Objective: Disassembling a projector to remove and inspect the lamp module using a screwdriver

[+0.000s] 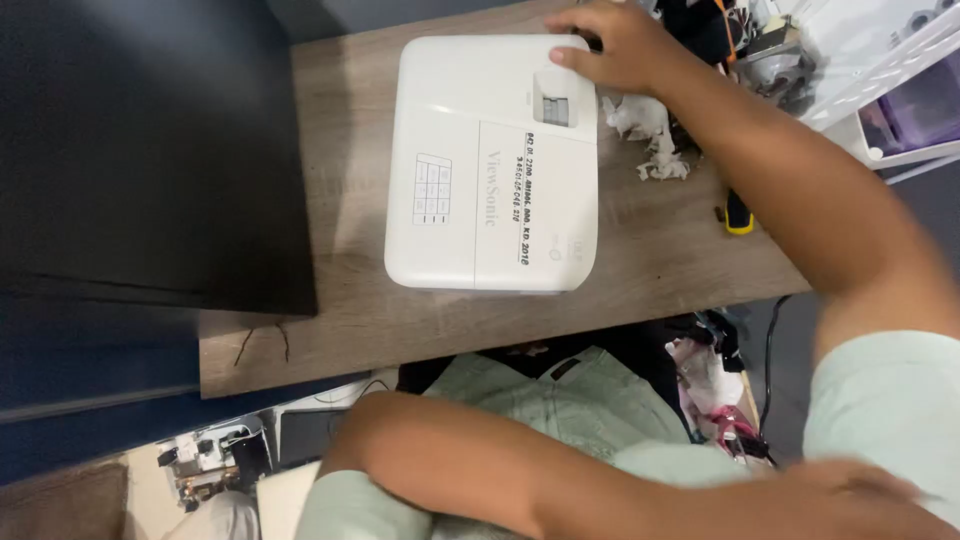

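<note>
White rectangular plastic projector (490, 165) is lying flat on the grey-brown wood-grain tabletop (660, 255), near its middle, with a grid of buttons and dark printed lettering facing up. My right hand (615, 45) is resting on the projector's far corner, fingers spread and pressing on the casing beside the recessed lens control, gripping nothing. My left hand (850, 500) is lying blurred at the lower edge of the view, well apart from the projector; I cannot tell whether it is closed or relaxed. Crumpled white tissue paper (650, 135) is sitting just beside the projector, under my right forearm. A large flat black panel (150, 150) is covering the tabletop's other end.
</note>
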